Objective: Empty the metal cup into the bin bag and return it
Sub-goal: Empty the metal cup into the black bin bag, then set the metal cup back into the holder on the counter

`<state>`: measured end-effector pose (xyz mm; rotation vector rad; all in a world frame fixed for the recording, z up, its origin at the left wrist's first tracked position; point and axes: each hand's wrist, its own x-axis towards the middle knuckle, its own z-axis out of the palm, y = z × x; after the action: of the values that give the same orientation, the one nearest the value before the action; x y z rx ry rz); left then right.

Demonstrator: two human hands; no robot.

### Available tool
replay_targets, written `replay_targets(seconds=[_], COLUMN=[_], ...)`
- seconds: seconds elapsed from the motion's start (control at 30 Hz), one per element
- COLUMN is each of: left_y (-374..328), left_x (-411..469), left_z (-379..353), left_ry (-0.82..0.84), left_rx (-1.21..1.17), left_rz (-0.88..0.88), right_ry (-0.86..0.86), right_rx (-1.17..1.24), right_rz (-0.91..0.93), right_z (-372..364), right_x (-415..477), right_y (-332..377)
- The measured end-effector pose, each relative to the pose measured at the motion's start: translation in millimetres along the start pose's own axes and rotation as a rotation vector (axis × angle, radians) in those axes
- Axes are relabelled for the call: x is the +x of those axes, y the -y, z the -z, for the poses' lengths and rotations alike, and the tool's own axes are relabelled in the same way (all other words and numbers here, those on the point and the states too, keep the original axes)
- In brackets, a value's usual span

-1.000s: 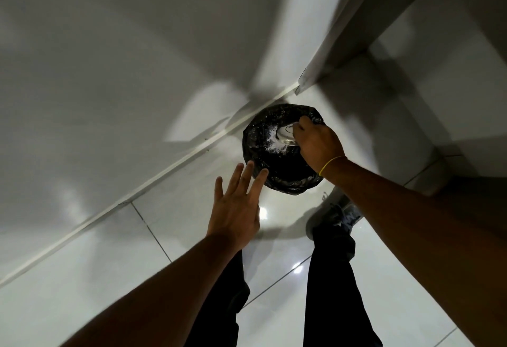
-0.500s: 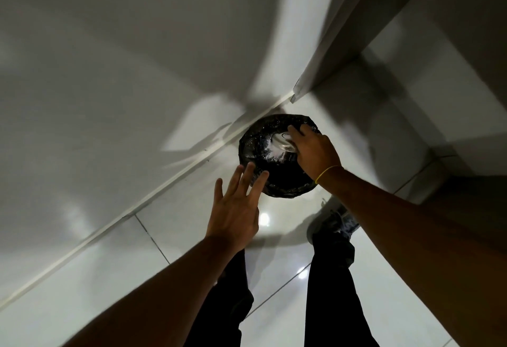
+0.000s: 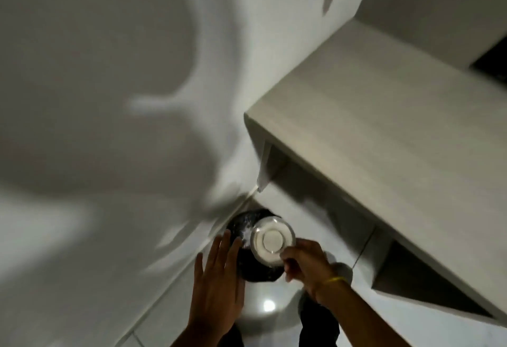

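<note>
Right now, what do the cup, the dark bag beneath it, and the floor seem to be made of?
Cup: apparently polished metal, going by its bright, mirror-like rings; the right hand holds it.
Bag: likely thin black plastic film, crinkled with small glints.
Floor: probably glazed tile, glossy, with a lamp reflection and what looks like a joint line.

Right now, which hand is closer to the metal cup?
Right. The right hand grips the metal cup at its rim; the left hand hovers open beside it, not touching.
</note>
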<state>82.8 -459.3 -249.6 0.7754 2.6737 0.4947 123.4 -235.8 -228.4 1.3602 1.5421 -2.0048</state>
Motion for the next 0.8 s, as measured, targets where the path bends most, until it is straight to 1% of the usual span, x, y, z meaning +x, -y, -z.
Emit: replay_targets(seconds=[0.1, 0.17, 0.27, 0.4, 0.47, 0.57, 0.67, 0.8], left_y=[-32, -58, -105, -180, -218, -269, -312, -351], left_x=[9, 18, 32, 62, 81, 115, 151, 182], left_z=[43, 70, 105, 146, 158, 157, 142, 119], left_ry=[-0.039, -0.066, -0.057, -0.021, -0.013, -0.041, -0.071, -0.028], left_rx=[0.022, 0.065, 0.104, 0.112, 0.123, 0.123, 0.139, 0.159], left_rz=[-0.043, -0.077, -0.159, -0.306, -0.361, -0.434, -0.508, -0.533], right_ry=[0.004, -0.008, -0.018, -0.124, -0.173, -0.252, -0.331, -0.424], right_rx=[0.158, 0.195, 0.233, 0.335, 0.387, 0.415, 0.338, 0.243], right_rz=[0.028, 0.077, 0.154, 0.306, 0.356, 0.403, 0.430, 0.425], right_z=[22, 40, 67, 116, 145, 194, 243, 287], right_x=[-59, -93, -140, -182, -190, -184, -164, -136], right_y=[29, 46, 74, 114, 134, 157, 172, 180])
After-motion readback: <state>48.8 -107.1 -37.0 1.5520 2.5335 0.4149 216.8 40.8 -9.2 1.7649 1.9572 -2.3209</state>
